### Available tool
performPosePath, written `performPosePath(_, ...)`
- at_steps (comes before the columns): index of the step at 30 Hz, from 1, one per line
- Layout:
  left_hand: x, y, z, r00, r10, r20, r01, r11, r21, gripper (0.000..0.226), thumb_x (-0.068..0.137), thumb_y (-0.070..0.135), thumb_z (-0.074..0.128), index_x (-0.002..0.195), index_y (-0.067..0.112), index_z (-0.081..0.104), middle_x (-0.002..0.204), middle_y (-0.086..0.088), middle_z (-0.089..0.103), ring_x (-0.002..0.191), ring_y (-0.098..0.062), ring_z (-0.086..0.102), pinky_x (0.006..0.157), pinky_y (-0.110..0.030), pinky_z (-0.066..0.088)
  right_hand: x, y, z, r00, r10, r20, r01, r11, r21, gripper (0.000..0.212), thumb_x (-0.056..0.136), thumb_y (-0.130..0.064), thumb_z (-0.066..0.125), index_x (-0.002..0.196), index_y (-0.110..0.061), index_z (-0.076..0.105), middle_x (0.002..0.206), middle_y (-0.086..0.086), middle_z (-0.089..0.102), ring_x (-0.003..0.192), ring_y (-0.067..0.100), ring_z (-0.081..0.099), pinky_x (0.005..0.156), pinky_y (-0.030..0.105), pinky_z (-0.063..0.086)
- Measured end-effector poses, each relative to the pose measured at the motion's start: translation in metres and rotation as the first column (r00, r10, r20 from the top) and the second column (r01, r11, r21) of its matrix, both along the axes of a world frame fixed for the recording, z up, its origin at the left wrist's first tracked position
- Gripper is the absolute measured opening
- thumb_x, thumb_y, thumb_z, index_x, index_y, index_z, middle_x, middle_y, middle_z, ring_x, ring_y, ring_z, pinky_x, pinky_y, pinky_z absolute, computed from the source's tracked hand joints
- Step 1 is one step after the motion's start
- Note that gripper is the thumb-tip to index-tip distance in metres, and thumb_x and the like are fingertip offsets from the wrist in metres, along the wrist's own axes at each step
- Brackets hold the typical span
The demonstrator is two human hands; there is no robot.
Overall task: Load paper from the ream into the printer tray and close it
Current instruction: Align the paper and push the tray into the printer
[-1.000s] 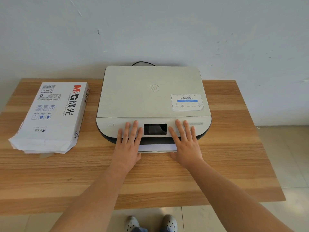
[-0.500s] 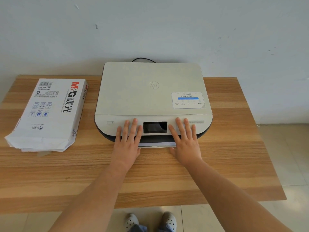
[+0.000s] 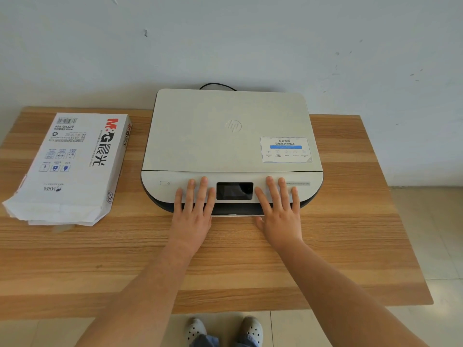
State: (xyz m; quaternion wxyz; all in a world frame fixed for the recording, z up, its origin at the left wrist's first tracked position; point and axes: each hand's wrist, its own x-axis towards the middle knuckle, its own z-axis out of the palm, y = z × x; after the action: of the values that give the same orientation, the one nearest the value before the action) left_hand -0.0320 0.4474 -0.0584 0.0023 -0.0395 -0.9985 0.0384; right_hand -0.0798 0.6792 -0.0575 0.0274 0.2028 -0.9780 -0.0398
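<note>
At the desk's left edge I saw the ream lying flat, its printed wrapper facing up and its torn, crumpled end turned toward the front edge, loose white flaps spilling onto the wood there. It lay well apart from the printer, which sat at the middle of the back edge with its lid down and a black cable looping out behind it against the wall.

My left hand lay flat with straight, slightly spread fingers, holding nothing; the fingertips rested on the printer's front panel just left of the dark screen, and the palm covered the lower front lip. Between my two hands only a thin pale strip of the tray showed under the dark front slot, almost flush with the printer's body. I could not tell whether paper sat inside it.

My right hand mirrored the left: fingers straight and fanned, gripping nothing, tips on the panel just right of the screen, thumb down by the tray's edge. A white sticker with a blue bar sat on the lid's near right corner. Below the desk's front edge, my pale perforated shoes stood on the tiled floor.
</note>
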Motion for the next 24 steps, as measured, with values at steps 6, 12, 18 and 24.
performPosePath(6, -0.001, 0.0, -0.005, 1.0, -0.009, -0.012, 0.009, 1.0, 0.008, 0.096, 0.085, 0.032, 0.063, 0.149, 0.011, -0.004, 0.154, -0.015, -0.031, 0.143, -0.042, -0.01, 0.115, -0.06, 0.008, -0.001, 0.0, -0.005, 0.999, 0.007, -0.051, -0.007, 1.0, -0.005, 0.092, 0.076, -0.042, 0.073, 0.148, -0.024, 0.019, 0.16, 0.011, 0.001, 0.146, 0.036, 0.006, 0.114, 0.061, 0.011)
performPosePath(12, -0.003, -0.001, -0.007, 1.0, 0.007, 0.013, -0.006, 0.999, -0.041, 0.104, 0.086, 0.035, 0.063, 0.147, 0.01, -0.017, 0.151, -0.017, -0.038, 0.136, -0.04, -0.035, 0.114, -0.059, 0.0, -0.003, -0.003, -0.011, 0.997, 0.005, -0.081, -0.008, 0.999, -0.039, 0.089, 0.078, -0.036, 0.071, 0.148, -0.024, 0.019, 0.157, 0.006, -0.027, 0.146, 0.035, -0.003, 0.114, 0.061, 0.005)
performPosePath(18, -0.004, 0.0, -0.005, 1.0, 0.012, 0.021, -0.011, 0.999, -0.036, 0.109, 0.084, 0.034, 0.065, 0.146, 0.009, -0.021, 0.152, -0.018, -0.034, 0.138, -0.041, -0.031, 0.113, -0.06, 0.001, -0.004, -0.003, -0.013, 0.996, 0.02, -0.082, -0.021, 1.0, -0.02, 0.093, 0.075, -0.04, 0.073, 0.148, -0.022, 0.018, 0.156, 0.008, -0.03, 0.144, 0.036, -0.004, 0.113, 0.062, 0.0)
performPosePath(24, -0.003, 0.004, -0.003, 0.997, 0.044, 0.068, -0.039, 0.996, -0.075, 0.11, 0.089, 0.035, 0.059, 0.139, 0.009, -0.035, 0.146, -0.018, -0.044, 0.132, -0.041, -0.041, 0.111, -0.06, -0.011, -0.003, -0.003, -0.011, 0.999, 0.002, -0.033, -0.001, 1.0, 0.028, 0.092, 0.08, -0.043, 0.067, 0.149, -0.023, 0.011, 0.154, 0.009, -0.034, 0.144, 0.037, -0.008, 0.113, 0.062, 0.0)
